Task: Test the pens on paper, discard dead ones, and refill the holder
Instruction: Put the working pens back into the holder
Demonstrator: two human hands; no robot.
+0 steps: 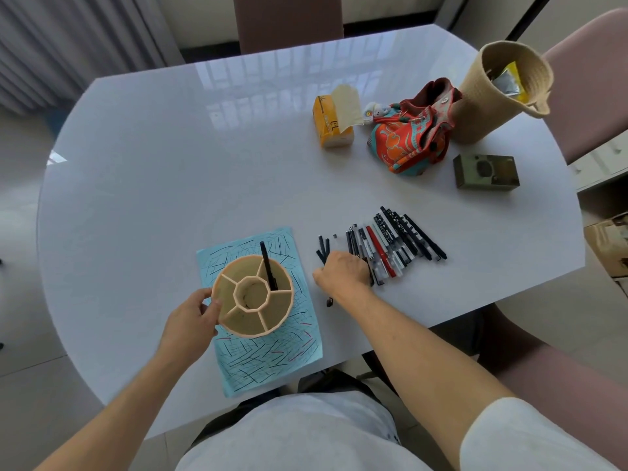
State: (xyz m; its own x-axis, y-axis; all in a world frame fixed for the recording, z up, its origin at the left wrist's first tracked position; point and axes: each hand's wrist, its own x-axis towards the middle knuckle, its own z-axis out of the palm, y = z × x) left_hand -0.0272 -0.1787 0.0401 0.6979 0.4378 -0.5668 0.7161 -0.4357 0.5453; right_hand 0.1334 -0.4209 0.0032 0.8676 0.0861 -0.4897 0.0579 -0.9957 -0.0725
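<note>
Pen holder steadied on scribbled paper, right hand at the pen pile

The left hand (192, 317) grips the near-left wall of the tan, round pen holder (253, 295) — a hub with wedge compartments, one black pen (268, 266) upright in the far-right wedge — standing on blue paper (272, 362) covered in ink strokes. The right hand (343, 273) curls over the pen pile (390, 243); whether it pinches anything cannot be told. Farther right: an orange tissue pack (331, 124), lettering unreadable, a patterned cloth pouch (411, 137), a woven rope basket (499, 90).

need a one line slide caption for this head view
Left hand grips the holder with one pen over scribbled blue paper; right hand reaches the pen pile.
</note>
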